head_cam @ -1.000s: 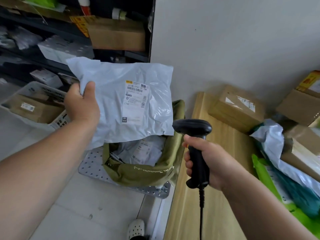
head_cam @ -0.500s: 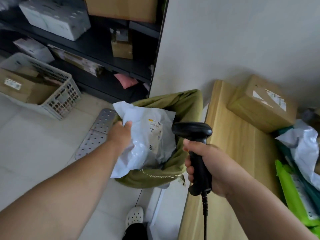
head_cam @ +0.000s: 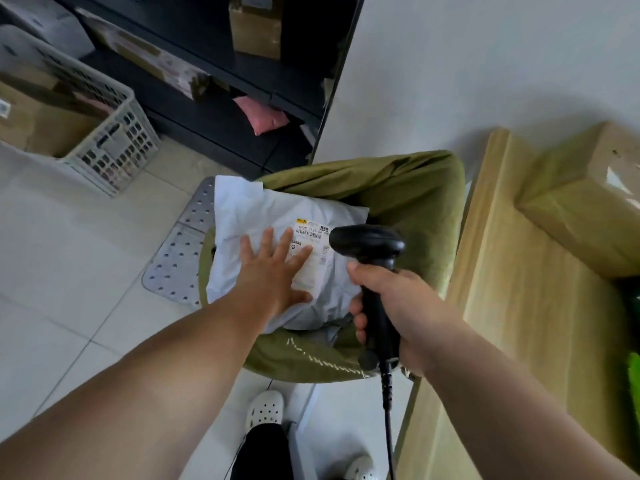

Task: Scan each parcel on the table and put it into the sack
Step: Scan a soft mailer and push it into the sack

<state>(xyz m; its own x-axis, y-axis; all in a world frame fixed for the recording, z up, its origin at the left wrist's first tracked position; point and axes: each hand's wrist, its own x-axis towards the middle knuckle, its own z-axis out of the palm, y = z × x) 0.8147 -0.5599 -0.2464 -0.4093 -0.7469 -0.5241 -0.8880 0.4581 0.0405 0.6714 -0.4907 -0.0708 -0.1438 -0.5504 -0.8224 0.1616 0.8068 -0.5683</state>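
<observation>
A white poly-bag parcel (head_cam: pixel 256 216) with a shipping label lies across the mouth of the olive-green sack (head_cam: pixel 408 199) on the floor. My left hand (head_cam: pixel 273 268) presses flat on the parcel, fingers spread and straight over the label. My right hand (head_cam: pixel 391 299) grips the black barcode scanner (head_cam: pixel 367 244) by its handle, just right of the parcel and above the sack; its cable hangs down. A brown cardboard box (head_cam: pixel 581 209) sits on the wooden table (head_cam: pixel 519 306) at the right.
The sack stands on a perforated metal platform (head_cam: pixel 173 268). A white plastic crate (head_cam: pixel 114 140) with boxes sits on the tiled floor at left. Dark shelving (head_cam: pixel 214 64) with parcels is behind. A green package (head_cam: pixel 633 382) shows at the right edge. My white shoes are below.
The parcel went from held up in my left hand down into the sack. My left hand let go of its edge and now lies flat on top of it. The scanner stayed put.
</observation>
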